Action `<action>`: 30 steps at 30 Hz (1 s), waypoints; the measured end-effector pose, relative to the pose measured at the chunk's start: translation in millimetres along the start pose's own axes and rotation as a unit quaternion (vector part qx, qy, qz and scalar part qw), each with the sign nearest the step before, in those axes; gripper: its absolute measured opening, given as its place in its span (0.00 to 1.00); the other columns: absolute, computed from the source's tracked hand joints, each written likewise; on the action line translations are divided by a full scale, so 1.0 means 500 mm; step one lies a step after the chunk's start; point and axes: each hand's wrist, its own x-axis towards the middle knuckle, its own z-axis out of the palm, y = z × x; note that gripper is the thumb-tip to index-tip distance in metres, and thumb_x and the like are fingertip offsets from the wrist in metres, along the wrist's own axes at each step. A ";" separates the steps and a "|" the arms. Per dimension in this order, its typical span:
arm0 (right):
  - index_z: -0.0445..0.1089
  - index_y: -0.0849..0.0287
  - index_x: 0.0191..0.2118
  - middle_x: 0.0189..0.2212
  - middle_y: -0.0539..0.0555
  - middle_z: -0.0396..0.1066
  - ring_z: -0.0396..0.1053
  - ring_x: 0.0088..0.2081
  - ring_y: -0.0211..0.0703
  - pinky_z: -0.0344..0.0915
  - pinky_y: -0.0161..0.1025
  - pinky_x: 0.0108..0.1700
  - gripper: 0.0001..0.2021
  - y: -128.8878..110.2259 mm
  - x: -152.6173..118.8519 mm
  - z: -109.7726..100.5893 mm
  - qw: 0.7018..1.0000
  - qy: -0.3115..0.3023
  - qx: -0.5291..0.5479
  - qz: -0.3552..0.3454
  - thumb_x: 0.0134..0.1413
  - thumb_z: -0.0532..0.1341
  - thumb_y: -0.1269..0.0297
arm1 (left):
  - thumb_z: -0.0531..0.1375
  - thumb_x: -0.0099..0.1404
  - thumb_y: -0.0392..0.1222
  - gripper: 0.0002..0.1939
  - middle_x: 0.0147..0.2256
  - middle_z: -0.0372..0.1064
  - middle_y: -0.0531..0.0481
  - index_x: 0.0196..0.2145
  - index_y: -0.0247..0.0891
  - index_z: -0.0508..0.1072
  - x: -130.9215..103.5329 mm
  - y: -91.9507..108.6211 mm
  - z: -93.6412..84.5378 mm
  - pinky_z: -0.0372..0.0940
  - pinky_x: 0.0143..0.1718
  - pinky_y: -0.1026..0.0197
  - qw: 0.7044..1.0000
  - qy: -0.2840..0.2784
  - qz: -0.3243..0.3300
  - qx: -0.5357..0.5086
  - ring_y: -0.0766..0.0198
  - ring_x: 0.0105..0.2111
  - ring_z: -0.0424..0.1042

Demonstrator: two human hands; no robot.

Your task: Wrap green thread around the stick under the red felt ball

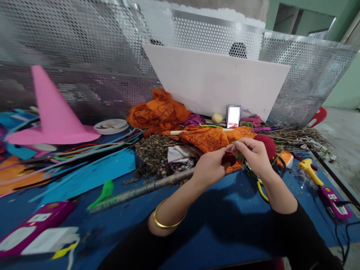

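My left hand (212, 165) is closed around a small dark red piece (229, 159), soft-looking, its kind unclear. Close beside it, my right hand (253, 153) pinches at the same spot, and a bit of green shows under its fingers. What exactly its fingertips grip is too small to make out. Behind the right hand sits a dark red rounded thing (266, 145). Orange patterned cloth (208, 137) lies just beyond both hands. Below the right wrist are yellow-handled scissors (262, 190), partly covered. A long taped pole (146, 190) runs leftward from my left forearm.
A pink paper witch hat (53, 112) stands left, near pipe cleaners (84, 152) and blue sheets (92, 172). Dried leaves (153, 152) lie centre-left. At right are a yellow glue gun (311, 170) and a purple power strip (334, 202) with cords. A phone (233, 115) leans on the white board (213, 78).
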 end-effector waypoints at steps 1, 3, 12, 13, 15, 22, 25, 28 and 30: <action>0.73 0.59 0.25 0.26 0.52 0.75 0.70 0.29 0.39 0.67 0.36 0.33 0.14 0.003 0.002 0.001 1.000 0.013 0.017 0.014 0.57 0.62 0.57 | 0.58 0.63 0.41 0.13 0.40 0.79 0.45 0.45 0.39 0.73 -0.002 0.005 0.001 0.65 0.38 0.60 1.000 0.000 -0.005 0.015 0.53 0.40 0.78; 0.74 0.59 0.25 0.28 0.53 0.77 0.73 0.31 0.41 0.68 0.37 0.35 0.13 0.009 0.005 0.003 0.997 0.031 0.053 0.043 0.55 0.63 0.57 | 0.58 0.64 0.43 0.13 0.40 0.79 0.43 0.45 0.37 0.72 -0.005 0.015 0.003 0.66 0.38 0.58 0.998 -0.004 -0.019 0.057 0.50 0.41 0.78; 0.70 0.58 0.22 0.26 0.51 0.75 0.74 0.34 0.41 0.70 0.37 0.37 0.13 0.024 0.017 0.004 0.979 0.066 0.153 0.116 0.46 0.66 0.55 | 0.55 0.61 0.32 0.17 0.36 0.78 0.44 0.49 0.35 0.69 -0.014 0.035 0.013 0.67 0.35 0.57 0.983 -0.001 0.029 0.180 0.51 0.37 0.78; 0.70 0.58 0.21 0.25 0.51 0.74 0.74 0.33 0.41 0.70 0.36 0.36 0.13 0.025 0.018 0.004 0.978 0.067 0.154 0.121 0.46 0.67 0.55 | 0.55 0.61 0.33 0.17 0.36 0.78 0.44 0.49 0.36 0.69 -0.015 0.033 0.016 0.66 0.35 0.57 0.983 0.005 0.042 0.181 0.51 0.37 0.78; 0.69 0.58 0.21 0.25 0.51 0.74 0.73 0.33 0.40 0.69 0.35 0.35 0.13 0.026 0.020 0.004 0.977 0.068 0.157 0.131 0.45 0.67 0.55 | 0.54 0.64 0.33 0.17 0.36 0.78 0.46 0.50 0.38 0.69 -0.016 0.028 0.020 0.66 0.36 0.59 0.982 0.020 0.073 0.171 0.54 0.37 0.78; 0.69 0.59 0.21 0.29 0.53 0.77 0.73 0.33 0.39 0.70 0.35 0.36 0.15 0.035 0.021 0.008 0.967 0.071 0.187 0.155 0.42 0.69 0.54 | 0.53 0.68 0.35 0.14 0.40 0.78 0.46 0.49 0.39 0.71 -0.017 0.015 0.027 0.65 0.34 0.60 0.978 0.042 0.135 0.155 0.56 0.37 0.77; 0.70 0.59 0.21 0.32 0.54 0.78 0.73 0.33 0.38 0.71 0.35 0.36 0.15 0.033 0.021 0.008 0.964 0.066 0.199 0.165 0.40 0.70 0.53 | 0.52 0.68 0.36 0.13 0.39 0.78 0.45 0.47 0.38 0.72 -0.016 0.014 0.028 0.65 0.35 0.60 0.979 0.043 0.125 0.155 0.56 0.37 0.77; 0.71 0.60 0.22 0.37 0.55 0.78 0.72 0.33 0.36 0.71 0.34 0.35 0.15 0.020 0.020 -0.005 0.966 0.056 0.191 0.164 0.40 0.71 0.54 | 0.53 0.68 0.36 0.12 0.40 0.78 0.45 0.45 0.38 0.74 -0.013 0.012 0.023 0.65 0.36 0.60 0.984 0.043 0.108 0.136 0.57 0.37 0.77; 0.72 0.61 0.22 0.41 0.56 0.78 0.72 0.32 0.35 0.71 0.32 0.33 0.15 0.006 0.019 -0.027 0.971 0.050 0.172 0.160 0.40 0.71 0.54 | 0.54 0.67 0.35 0.13 0.41 0.79 0.45 0.47 0.38 0.74 -0.011 0.009 0.013 0.65 0.37 0.59 0.987 0.045 0.092 0.125 0.56 0.38 0.77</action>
